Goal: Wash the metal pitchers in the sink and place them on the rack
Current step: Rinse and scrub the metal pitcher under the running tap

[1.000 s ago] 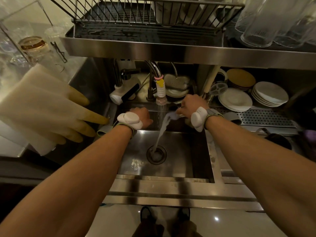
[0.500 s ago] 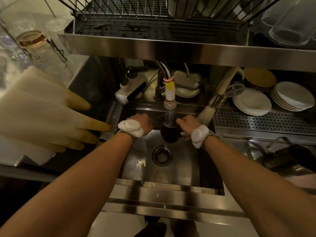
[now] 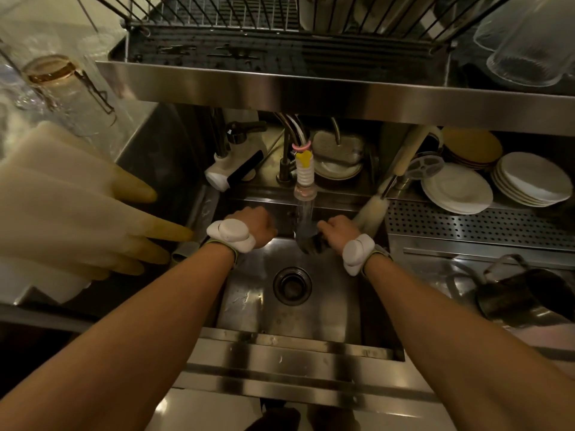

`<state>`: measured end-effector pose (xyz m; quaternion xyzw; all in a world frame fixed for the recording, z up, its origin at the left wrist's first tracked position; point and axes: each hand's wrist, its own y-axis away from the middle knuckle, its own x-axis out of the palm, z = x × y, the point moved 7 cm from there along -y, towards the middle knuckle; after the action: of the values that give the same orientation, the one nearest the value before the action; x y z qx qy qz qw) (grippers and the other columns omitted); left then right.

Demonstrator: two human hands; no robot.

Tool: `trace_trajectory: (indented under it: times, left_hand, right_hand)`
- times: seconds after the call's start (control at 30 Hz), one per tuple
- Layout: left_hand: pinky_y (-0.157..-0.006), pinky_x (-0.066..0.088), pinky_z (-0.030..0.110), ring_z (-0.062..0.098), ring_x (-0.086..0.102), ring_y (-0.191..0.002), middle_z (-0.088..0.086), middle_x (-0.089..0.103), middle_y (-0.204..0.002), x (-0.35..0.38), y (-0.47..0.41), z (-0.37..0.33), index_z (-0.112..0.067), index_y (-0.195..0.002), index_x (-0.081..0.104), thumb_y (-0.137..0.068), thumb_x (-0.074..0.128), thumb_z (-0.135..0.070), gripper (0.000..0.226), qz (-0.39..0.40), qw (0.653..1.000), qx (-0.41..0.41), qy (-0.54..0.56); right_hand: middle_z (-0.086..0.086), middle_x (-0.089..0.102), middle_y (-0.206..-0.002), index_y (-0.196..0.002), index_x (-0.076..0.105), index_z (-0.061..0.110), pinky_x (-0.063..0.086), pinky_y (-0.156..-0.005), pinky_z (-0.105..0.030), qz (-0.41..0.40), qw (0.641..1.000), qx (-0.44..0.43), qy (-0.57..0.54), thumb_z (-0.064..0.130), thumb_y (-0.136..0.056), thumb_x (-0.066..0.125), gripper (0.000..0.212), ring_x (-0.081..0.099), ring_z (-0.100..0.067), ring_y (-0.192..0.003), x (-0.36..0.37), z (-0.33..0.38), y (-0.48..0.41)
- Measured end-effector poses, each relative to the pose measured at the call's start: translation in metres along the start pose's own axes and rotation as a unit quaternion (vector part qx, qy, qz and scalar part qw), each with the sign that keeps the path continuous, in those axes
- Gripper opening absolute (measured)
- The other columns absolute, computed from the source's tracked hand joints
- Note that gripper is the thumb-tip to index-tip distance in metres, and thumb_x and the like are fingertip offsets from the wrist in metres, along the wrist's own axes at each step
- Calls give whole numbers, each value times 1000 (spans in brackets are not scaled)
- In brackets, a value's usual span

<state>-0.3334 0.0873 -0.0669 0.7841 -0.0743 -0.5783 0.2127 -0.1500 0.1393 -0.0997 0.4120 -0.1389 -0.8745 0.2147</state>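
The metal pitcher [image 3: 309,243] hangs at twelve o'clock of the drain [image 3: 292,286], directly under the faucet nozzle [image 3: 306,194], so the stream rinses it over the sink [image 3: 245,306]. The right hand [image 3: 337,229] grips it from three o'clock, fingers curled round what is probably its handle. The left hand [image 3: 259,224], at nine o'clock, is curled; whether it holds anything I cannot tell. A second pitcher [image 3: 522,301] waits at three o'clock, and the rack [image 3: 280,14] is at twelve.

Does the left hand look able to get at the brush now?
Probably not easily: the brush leans behind the right hand, which holds a pitcher under the tap, so the left hand must cross both.
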Motion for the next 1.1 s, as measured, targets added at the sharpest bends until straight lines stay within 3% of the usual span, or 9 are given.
trace_trajectory:
  times: [0.2,0.33,0.5,0.7,0.87,1.0,1.1]
  left_hand:
    - [-86,53,40,35,64,-101,13,66,-114,7,0,9,-17,-108,67,-88,49,-47,40,13,1000,-13,5]
    - [-86,54,39,35,64,-100,13,65,-113,11,3,9,-19,-108,67,-85,53,-45,38,13,1000,-12,2]
    - [-87,53,38,35,62,-106,13,63,-120,15,1,13,-19,-114,65,-86,54,-47,41,13,1000,-25,-2]
    - [-91,51,39,34,60,-111,12,59,-126,19,0,18,-21,-121,62,-86,54,-48,44,17,999,-36,-9]
    - [-90,52,39,35,61,-109,14,61,-124,14,-2,21,-21,-115,65,-85,53,-47,42,22,999,-31,1]
    - [-90,52,39,34,61,-109,12,62,-123,18,-1,17,-22,-114,65,-85,53,-47,40,27,999,-27,0]
    - [-91,52,40,34,61,-109,11,62,-124,17,-2,16,-23,-112,65,-85,54,-47,38,25,999,-29,2]
  right_hand:
    - [-7,50,-64,-70,56,5,39,-65,-33,47,998,13,-33,31,-94,47,36,52,-26,-70,1,-7,0]
    - [-13,55,-77,-63,52,8,37,-67,-31,11,1000,-5,-15,30,-94,49,38,52,-25,-74,7,3,-4]
    - [-5,50,-60,-56,50,12,37,-61,-31,43,998,-2,-53,29,-93,49,41,47,-18,-57,8,4,-6]
    - [-12,57,-76,-71,59,6,40,-69,-32,20,999,0,-31,31,-94,48,35,54,-25,-73,13,7,-13]
    - [-5,51,-61,-63,55,10,40,-63,-33,52,996,19,-67,29,-92,51,35,49,-21,-60,-1,-2,-11]
    - [-12,57,-76,-69,58,7,39,-69,-31,25,999,24,-13,31,-93,49,35,53,-26,-74,0,-3,-14]
    - [-10,57,-73,-69,57,8,41,-69,-34,41,998,17,-47,32,-93,48,35,53,-25,-68,11,5,-13]
